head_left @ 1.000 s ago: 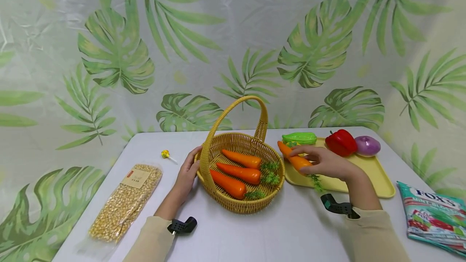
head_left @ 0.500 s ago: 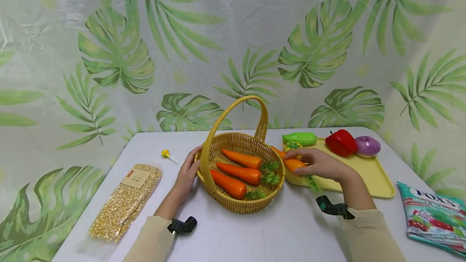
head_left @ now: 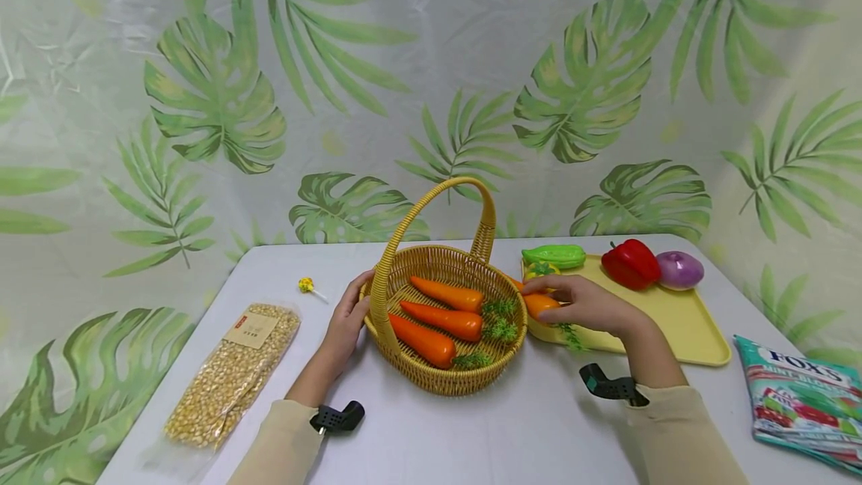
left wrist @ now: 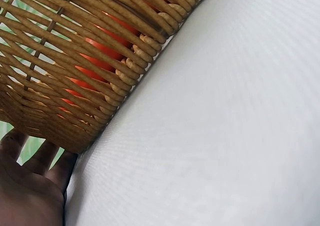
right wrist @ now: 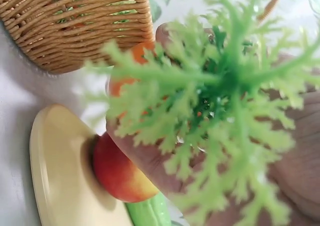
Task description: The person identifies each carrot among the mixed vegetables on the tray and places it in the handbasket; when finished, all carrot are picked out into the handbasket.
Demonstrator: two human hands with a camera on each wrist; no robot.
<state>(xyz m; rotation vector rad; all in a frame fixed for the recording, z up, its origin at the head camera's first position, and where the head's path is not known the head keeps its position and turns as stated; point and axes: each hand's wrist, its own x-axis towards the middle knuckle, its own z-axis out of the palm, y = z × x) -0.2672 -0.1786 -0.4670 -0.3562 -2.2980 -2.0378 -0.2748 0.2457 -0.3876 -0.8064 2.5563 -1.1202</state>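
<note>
In the head view, my right hand [head_left: 592, 304] pinches an orange carrot [head_left: 539, 307] just outside the right rim of a wicker basket [head_left: 444, 384]. The carrot's tip is hidden behind that rim. Its green leafy top [right wrist: 225, 86] fills much of the right wrist view and hides part of the hand. My left hand [head_left: 345, 326] rests against the basket's left side. Nearly straight fingers [left wrist: 42, 156] touch the weave in the left wrist view. Inside the basket lie three carrots [head_left: 441, 320], leafy ends to the right.
A yellow tray [head_left: 680, 335] holds a red bell pepper [head_left: 631, 264], a purple onion-like vegetable [head_left: 680, 270] and a green vegetable [head_left: 554, 255]. A round red-yellow item [right wrist: 120, 168] shows there too. Bagged corn kernels [head_left: 232, 376], a lollipop [head_left: 307, 285] and a candy bag [head_left: 801, 403] flank them.
My right hand has carried the carrot leftward from over the tray to the basket's right rim. The left hand and basket have stayed put.
</note>
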